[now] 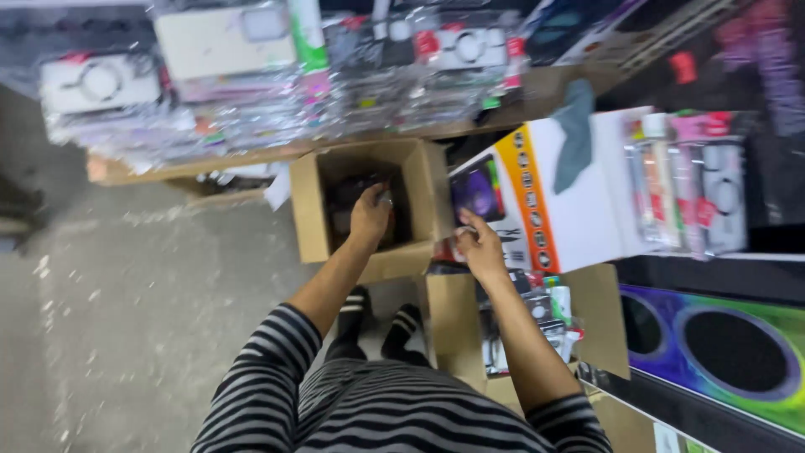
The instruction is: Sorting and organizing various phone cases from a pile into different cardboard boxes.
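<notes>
Your left hand is closed on a dark item inside the open brown cardboard box; lift straight. Right hand pinches the white printed carton; steady it.

Grey speckled concrete floor; wooden shelf along top (packaged goods blurred); dark wall right.

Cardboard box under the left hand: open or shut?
Open. The cardboard box has its flaps spread, and the left hand reaches inside onto a dark item. What that item is, cannot tell.
</notes>
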